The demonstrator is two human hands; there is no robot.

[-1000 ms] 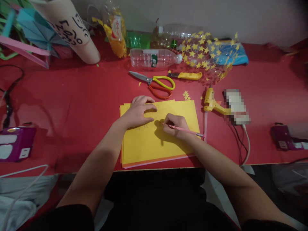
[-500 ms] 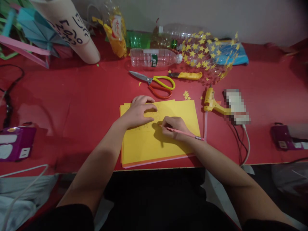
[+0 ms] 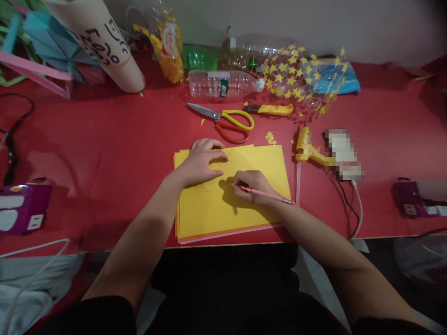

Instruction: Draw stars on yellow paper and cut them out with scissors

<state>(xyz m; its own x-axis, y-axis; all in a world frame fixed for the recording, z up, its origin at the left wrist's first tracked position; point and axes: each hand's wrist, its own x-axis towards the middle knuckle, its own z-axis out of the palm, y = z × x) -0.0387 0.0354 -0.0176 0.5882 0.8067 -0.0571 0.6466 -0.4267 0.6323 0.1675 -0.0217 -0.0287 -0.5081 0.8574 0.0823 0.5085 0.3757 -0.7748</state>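
Observation:
A stack of coloured paper lies at the table's front edge, with a yellow sheet (image 3: 209, 214) on top and orange and pink edges showing beneath. My left hand (image 3: 200, 163) rests open on the sheet's upper left, fingers spread. In my right hand (image 3: 253, 185) is a pink pencil (image 3: 268, 193), its tip down at the middle of the sheet. Faint pencil marks, star-like in part, show between the hands; my left hand covers some of them. Just above the paper lie scissors (image 3: 223, 118) with one yellow and one red handle, and a small pile of yellow paper stars (image 3: 270, 138).
Right of the paper are a yellow glue gun (image 3: 304, 144) and a blurred-out device (image 3: 344, 153) on a white cable. Farther back lie a yellow utility knife (image 3: 274, 110), a clear plastic bottle (image 3: 209, 84) and a star-covered clear object (image 3: 296, 74). A white cup (image 3: 115, 56) stands back left.
My right hand and the pencil have shifted very slightly left on the sheet. My left hand stays where it was.

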